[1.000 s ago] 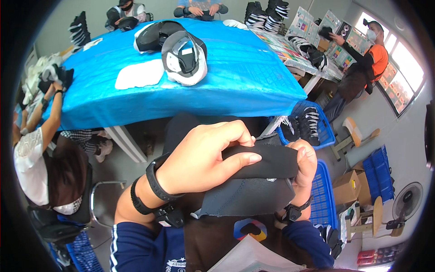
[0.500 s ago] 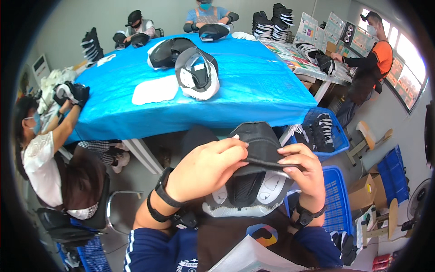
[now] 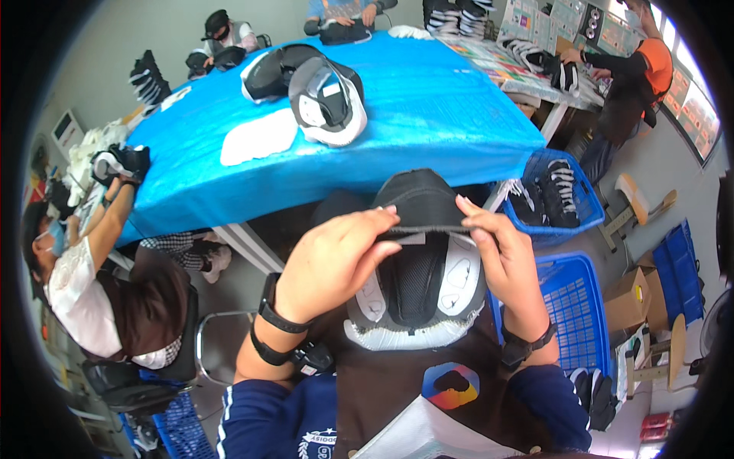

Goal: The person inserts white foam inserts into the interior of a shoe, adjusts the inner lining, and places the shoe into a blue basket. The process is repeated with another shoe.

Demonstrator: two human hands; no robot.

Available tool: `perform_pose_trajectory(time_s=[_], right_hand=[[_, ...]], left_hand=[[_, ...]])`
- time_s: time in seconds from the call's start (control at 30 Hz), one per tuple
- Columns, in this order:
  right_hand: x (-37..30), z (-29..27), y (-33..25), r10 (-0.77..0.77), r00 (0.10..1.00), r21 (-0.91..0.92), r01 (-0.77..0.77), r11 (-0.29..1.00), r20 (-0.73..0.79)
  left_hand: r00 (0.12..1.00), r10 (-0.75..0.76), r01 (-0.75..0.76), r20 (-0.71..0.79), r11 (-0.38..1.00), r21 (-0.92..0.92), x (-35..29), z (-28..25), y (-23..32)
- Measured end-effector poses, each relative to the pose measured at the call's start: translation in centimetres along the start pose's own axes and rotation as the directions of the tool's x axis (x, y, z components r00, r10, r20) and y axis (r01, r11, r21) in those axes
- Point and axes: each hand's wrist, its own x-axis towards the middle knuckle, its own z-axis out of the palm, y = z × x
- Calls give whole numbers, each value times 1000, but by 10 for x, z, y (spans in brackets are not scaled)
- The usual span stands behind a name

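A black and white shoe upper [image 3: 417, 306] is held up in front of my chest, its open side with dark mesh and a ragged white lower edge toward me. My left hand [image 3: 332, 264] pinches the left end of its black padded rim between thumb and fingers. At the other end of that rim, my right hand [image 3: 503, 260] grips with thumb and fingertips. Between the hands the rim is stretched nearly straight, and the black part bulges up behind it. Two more uppers, a black one [image 3: 264, 76] and a grey-white one [image 3: 348, 126], lie on the table ahead.
A blue-covered table [image 3: 428, 107] spans the area ahead, with a white sheet [image 3: 258, 138] on it. Blue crates [image 3: 573, 306] stand at my right, one holding shoe uppers [image 3: 562, 191]. Co-workers sit left and across; another person [image 3: 634, 76] stands at a side bench.
The rim has been brought level, and more of the upper's mesh inside shows. My right hand's fingers have straightened along the rim. The view has tilted down slightly.
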Motion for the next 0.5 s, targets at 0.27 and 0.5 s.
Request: perform_pose_trajectory(time_s=[0.27,0.5], right_hand=[[50,8,0,76,994,-147,-86,985,-74],[54,18,10,136,989,-28,-138,990,-58]], left_hand=[[942,-335,323,-2,911,-255,21,5,-34],[886,-461,440,58,791,-425,16,11,-43]])
